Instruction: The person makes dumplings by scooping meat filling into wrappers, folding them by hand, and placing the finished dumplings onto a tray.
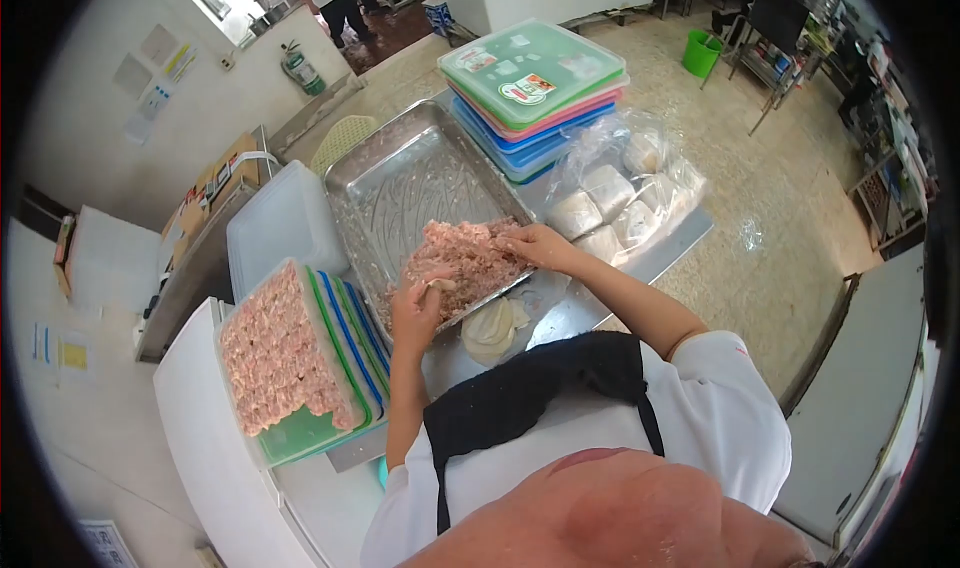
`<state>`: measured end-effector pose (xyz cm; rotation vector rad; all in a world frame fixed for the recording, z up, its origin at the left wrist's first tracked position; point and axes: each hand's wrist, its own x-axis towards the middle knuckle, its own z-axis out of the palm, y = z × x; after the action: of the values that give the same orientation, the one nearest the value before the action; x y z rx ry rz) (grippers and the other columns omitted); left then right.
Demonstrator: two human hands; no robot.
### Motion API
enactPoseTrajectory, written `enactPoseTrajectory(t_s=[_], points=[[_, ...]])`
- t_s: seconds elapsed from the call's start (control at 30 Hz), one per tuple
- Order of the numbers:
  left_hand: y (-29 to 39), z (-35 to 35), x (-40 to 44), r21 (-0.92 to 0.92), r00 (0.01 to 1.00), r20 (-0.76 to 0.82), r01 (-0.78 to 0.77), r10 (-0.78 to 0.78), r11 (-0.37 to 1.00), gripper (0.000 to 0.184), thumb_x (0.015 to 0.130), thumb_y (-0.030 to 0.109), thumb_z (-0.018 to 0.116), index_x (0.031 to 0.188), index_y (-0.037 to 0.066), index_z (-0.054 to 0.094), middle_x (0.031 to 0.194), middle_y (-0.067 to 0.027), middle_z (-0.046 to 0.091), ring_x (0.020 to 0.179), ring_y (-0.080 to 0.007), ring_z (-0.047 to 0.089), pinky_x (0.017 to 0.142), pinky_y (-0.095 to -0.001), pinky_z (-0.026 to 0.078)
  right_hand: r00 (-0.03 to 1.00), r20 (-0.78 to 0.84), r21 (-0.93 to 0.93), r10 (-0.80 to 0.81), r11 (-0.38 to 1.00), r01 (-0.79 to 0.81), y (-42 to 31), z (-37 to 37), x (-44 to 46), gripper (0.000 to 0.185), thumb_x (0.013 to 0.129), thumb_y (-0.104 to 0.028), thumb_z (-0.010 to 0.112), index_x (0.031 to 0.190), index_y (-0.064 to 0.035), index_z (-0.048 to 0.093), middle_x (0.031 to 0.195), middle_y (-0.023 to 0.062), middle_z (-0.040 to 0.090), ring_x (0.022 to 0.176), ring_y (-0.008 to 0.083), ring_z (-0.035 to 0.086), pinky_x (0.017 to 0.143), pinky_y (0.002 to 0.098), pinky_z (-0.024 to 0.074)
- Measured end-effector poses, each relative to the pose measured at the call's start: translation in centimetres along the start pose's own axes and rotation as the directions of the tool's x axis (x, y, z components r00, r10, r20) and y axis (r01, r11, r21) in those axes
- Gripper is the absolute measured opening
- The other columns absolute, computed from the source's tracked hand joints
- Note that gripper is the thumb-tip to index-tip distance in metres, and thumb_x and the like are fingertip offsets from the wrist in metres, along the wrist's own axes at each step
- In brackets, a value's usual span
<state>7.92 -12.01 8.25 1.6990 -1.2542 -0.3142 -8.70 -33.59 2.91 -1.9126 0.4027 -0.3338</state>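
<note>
My left hand [418, 306] is closed at the near left of the deep metal tray [395, 173], with a small pale piece, apparently a dumpling wrapper [440, 284], at its fingers. My right hand [537, 246] has its fingers bent into the right edge of the pink minced meat [462, 258] and grips some of it. The meat is heaped in the near end of the tray; its far end shows only smears. A stack of round pale wrappers [493, 333] lies just outside the tray's near edge. Filled dumplings [285, 353] stand in close rows on a lid at left.
Stacked plastic containers with colored lids [535, 68] stand behind the tray at right. Beside them, a clear plastic bag [640, 193] holds several pale wrapped packs. A translucent lid [285, 223] sits left of the tray. Another person [335, 3] stands far back near a doorway.
</note>
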Motion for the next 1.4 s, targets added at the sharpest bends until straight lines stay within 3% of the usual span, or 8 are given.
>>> enactPoseTrajectory(t_s=[0.13,0.27,0.6,0.77,1.0,1.17,1.3,1.4], points=[[1.5,0.1,0.0,0.202,0.969,-0.160,-0.157,0.190,0.967,0.017,0.084,0.002,0.061,0.098,0.003,0.070,0.101,-0.0142,0.070,0.094,-0.0252,0.067,0.084,-0.0325,0.050,0.997,0.018,0.059,0.072,0.996,-0.073,-0.2,0.3,0.0,0.032,0.097,-0.031,0.056,0.099,-0.0023,0.070,0.074,-0.0017,0.063,0.070,0.0074,0.051,0.065,0.0265,0.0446],[3.6,-0.5,-0.3,0.245,0.978,-0.122,-0.133,0.167,0.960,0.020,0.076,0.014,0.073,0.094,0.006,0.071,0.094,-0.0107,0.071,0.088,-0.0281,0.066,0.077,-0.0374,0.050,0.998,0.004,0.041,0.065,0.997,-0.065,0.3,0.7,0.3,0.033,0.097,-0.032,0.056,0.100,-0.0027,0.071,0.076,-0.0023,0.063,0.071,0.0069,0.052,0.066,0.0257,0.0451],[5.7,-1.2,-0.6,0.260,0.968,-0.068,-0.217,0.243,0.941,0.017,0.080,0.009,0.067,0.096,0.005,0.069,0.103,-0.0138,0.068,0.100,-0.0340,0.062,0.087,-0.0406,0.048,0.999,0.014,0.080,0.031,0.996,-0.032,-0.3,-0.1,0.4,0.032,0.097,-0.030,0.057,0.107,-0.0022,0.070,0.084,0.0004,0.066,0.079,0.0074,0.055,0.072,0.0249,0.0466],[5.5,-1.7,-1.4,0.322,0.892,-0.119,-0.381,0.436,0.867,0.024,0.076,0.001,0.063,0.099,0.006,0.070,0.102,-0.0111,0.069,0.098,-0.0318,0.064,0.086,-0.0407,0.049,0.999,0.035,0.036,0.021,0.999,-0.023,-0.2,-0.1,0.3,0.033,0.098,-0.032,0.056,0.106,-0.0030,0.070,0.084,-0.0026,0.065,0.076,0.0066,0.053,0.067,0.0243,0.0450],[6.7,-3.0,-1.6,0.442,0.836,-0.173,-0.406,0.520,0.800,0.035,0.071,-0.002,0.064,0.104,0.006,0.071,0.104,-0.0108,0.070,0.092,-0.0294,0.066,0.082,-0.0389,0.051,0.998,0.036,0.045,0.058,0.997,-0.060,-1.3,-0.4,0.0,0.034,0.097,-0.034,0.057,0.105,-0.0042,0.071,0.079,-0.0041,0.064,0.066,0.0056,0.049,0.059,0.0233,0.0415],[9.8,-3.9,-0.9,0.553,0.795,-0.143,-0.430,0.590,0.714,0.033,0.071,-0.010,0.060,0.102,0.000,0.069,0.100,-0.0130,0.070,0.091,-0.0300,0.067,0.082,-0.0366,0.053,0.999,0.017,0.034,0.036,0.999,-0.037,-0.7,-0.2,0.3,0.034,0.097,-0.033,0.057,0.108,-0.0040,0.069,0.082,-0.0018,0.066,0.076,0.0064,0.054,0.069,0.0258,0.0462],[8.6,-4.1,-1.9,0.465,0.777,-0.212,-0.454,0.593,0.760,0.025,0.074,-0.007,0.065,0.097,0.001,0.070,0.100,-0.0132,0.070,0.089,-0.0305,0.068,0.079,-0.0359,0.054,1.000,0.025,0.002,0.020,1.000,-0.020,-0.9,-0.3,0.2,0.033,0.096,-0.032,0.057,0.110,-0.0033,0.068,0.085,-0.0008,0.067,0.080,0.0074,0.056,0.073,0.0272,0.0477],[9.3,-4.2,-2.2,0.476,0.726,-0.246,-0.486,0.642,0.733,0.022,0.076,-0.001,0.069,0.097,0.004,0.070,0.101,-0.0131,0.069,0.089,-0.0296,0.068,0.076,-0.0366,0.055,0.992,0.051,0.022,0.118,0.993,-0.120,-1.0,-0.3,0.2,0.032,0.095,-0.034,0.057,0.112,-0.0098,0.070,0.119,0.0099,0.066,0.100,0.0184,0.062,0.088,0.0313,0.0469]])
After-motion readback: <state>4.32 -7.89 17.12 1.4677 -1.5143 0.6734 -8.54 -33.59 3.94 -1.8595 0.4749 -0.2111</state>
